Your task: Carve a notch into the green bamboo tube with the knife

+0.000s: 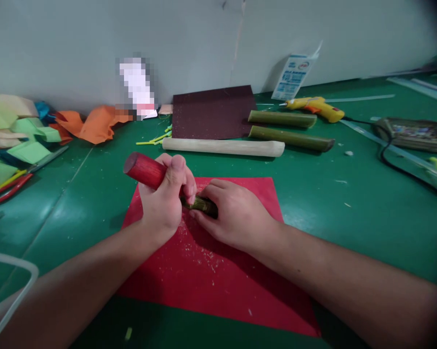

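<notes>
My left hand (169, 186) is closed around a thick red wooden handle (148, 169). Whatever tool end it has is hidden behind my fingers. Under the fingertips lies a short piece of green bamboo (204, 205), pressed down on a red sheet (218, 276). My right hand (236, 213) grips the bamboo's right end, its thumb and fingers on either side. The two hands almost meet over the piece. Pale shavings and crumbs are scattered on the sheet below them.
Beyond the sheet lie a pale peeled stick (224, 147), two green bamboo halves (291, 138) and a dark brown sheet (211, 114). A yellow glue gun (318, 106) with a black cord is at right. Red-handled scissors (13, 189) and folded papers (29, 145) are at left.
</notes>
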The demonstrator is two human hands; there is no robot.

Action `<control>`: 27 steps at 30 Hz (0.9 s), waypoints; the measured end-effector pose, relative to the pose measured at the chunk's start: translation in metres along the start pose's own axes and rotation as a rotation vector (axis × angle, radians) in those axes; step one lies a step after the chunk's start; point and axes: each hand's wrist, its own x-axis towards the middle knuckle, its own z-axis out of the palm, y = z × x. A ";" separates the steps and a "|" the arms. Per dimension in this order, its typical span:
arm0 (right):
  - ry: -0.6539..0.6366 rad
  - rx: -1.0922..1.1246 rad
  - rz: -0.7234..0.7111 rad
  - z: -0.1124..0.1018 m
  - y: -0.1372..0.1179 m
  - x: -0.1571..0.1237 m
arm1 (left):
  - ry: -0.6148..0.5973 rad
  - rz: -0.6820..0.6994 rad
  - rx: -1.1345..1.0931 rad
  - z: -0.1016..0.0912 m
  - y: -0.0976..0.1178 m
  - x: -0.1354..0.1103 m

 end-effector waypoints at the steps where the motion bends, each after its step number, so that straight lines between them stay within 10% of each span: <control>1: 0.001 -0.001 -0.002 0.000 0.000 0.000 | 0.008 0.004 0.002 0.000 0.000 0.000; 21: 0.015 0.013 0.011 0.003 0.001 -0.001 | -0.004 0.011 -0.012 0.001 -0.004 0.003; 27: 0.059 -0.007 0.021 0.005 0.001 -0.001 | -0.133 0.378 0.455 -0.014 -0.001 0.010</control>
